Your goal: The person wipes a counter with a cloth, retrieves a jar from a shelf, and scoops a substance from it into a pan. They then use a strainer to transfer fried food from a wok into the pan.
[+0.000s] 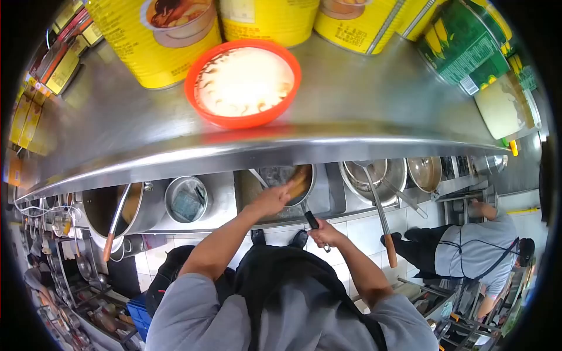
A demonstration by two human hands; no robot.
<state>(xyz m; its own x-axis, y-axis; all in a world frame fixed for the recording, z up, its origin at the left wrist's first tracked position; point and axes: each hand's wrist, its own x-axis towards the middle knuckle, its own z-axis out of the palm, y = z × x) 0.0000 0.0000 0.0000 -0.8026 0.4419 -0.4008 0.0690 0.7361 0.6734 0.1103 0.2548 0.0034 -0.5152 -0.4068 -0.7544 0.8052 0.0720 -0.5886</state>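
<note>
My right hand (325, 234) is wrapped round the black handle (311, 220) of a pan (305, 196) over the sink. Over the left rim of this pan is my left hand (273, 200), its fingers pointing at the brown brush-like thing (300, 181) inside. Whether the fingers grip that thing is too small to tell. Water or a wet surface shows in the pan's bottom. The metal sink basin (334, 196) surrounds the pan.
A red bowl (297, 79) and large yellow cans (158, 58) stand on the steel shelf (351, 111) above. Left are a round pot (186, 217) and a large pot (153, 205); right, a bowl with a long-handled strainer (377, 207). A co-worker (468, 251) stands far right.
</note>
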